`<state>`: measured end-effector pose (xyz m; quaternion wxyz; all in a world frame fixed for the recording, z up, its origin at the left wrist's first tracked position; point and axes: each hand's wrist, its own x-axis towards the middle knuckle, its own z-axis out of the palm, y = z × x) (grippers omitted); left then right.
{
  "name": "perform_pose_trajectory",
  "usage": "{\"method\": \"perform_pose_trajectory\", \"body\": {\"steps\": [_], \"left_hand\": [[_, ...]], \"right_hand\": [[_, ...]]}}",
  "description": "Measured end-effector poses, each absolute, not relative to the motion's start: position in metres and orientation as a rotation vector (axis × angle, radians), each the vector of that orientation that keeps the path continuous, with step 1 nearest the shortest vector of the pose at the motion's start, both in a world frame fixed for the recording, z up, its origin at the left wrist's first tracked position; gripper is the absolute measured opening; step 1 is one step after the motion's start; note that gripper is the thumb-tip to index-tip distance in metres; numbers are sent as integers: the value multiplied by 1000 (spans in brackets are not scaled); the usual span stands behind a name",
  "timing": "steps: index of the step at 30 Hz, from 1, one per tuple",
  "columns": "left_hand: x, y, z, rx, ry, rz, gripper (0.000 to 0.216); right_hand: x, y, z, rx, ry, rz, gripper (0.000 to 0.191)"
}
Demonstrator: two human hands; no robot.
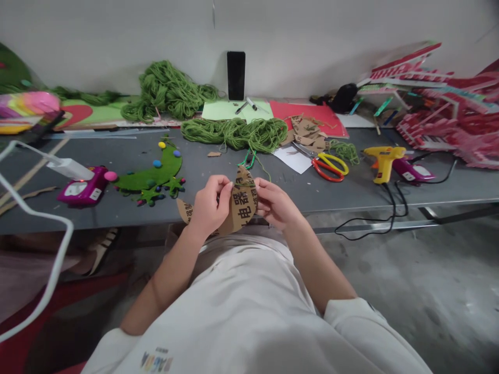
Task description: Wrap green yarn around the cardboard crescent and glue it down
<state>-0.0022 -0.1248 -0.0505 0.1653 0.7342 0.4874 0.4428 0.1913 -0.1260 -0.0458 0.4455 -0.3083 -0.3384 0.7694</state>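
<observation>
In the centre of the frame we hold a brown crescent-shaped cardboard piece with black printed characters [242,205] over the near edge of the grey desk [351,193]. Our left hand [206,205] and right hand [276,203] grip it, fingers closed on its left and right edges. A thin green yarn strand [249,158] meets its top tip.

Both bare forearms reach forward and angle in toward each other. The left hand [208,205] is curled, thumb and fingertips pinched together. The right hand [275,203] is just beside it at the same height, fingers bent and pinching inward toward the left.
</observation>
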Motion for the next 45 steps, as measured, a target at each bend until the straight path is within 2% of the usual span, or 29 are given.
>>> {"method": "perform_pose_trajectory", "body": {"steps": [8, 12, 24, 26, 28, 31, 33, 37, 45], "left_hand": [[1, -118, -52, 2206, 1311, 1639, 4], [-4, -122, -53, 2176, 1184, 1767, 11], [-1, -132, -46, 2582, 1415, 1311, 6], [-2, -140, -46, 2591, 1446, 1224, 10], [-1, -150, -48, 2609, 1460, 1182, 23], [1, -164, -53, 2665, 1418, 1123, 65], [1, -169, -55, 2689, 1378, 1055, 79], [-4, -171, -58, 2677, 1276, 1109, 78], [-24, -176, -56, 2556, 1019, 1445, 68]], "right_hand": [[173, -131, -46, -853, -623, 1753, 30], [172, -130, -46, -874, -591, 1743, 31], [172, -130, -48, -858, -543, 1762, 28], [171, -130, -47, -869, -492, 1739, 27], [168, -131, -45, -893, -444, 1680, 25], [165, -134, -40, -907, -427, 1592, 25], [165, -138, -37, -891, -452, 1579, 29], [169, -146, -29, -787, -603, 1607, 39], [169, -157, -28, -663, -881, 1540, 41]]}}
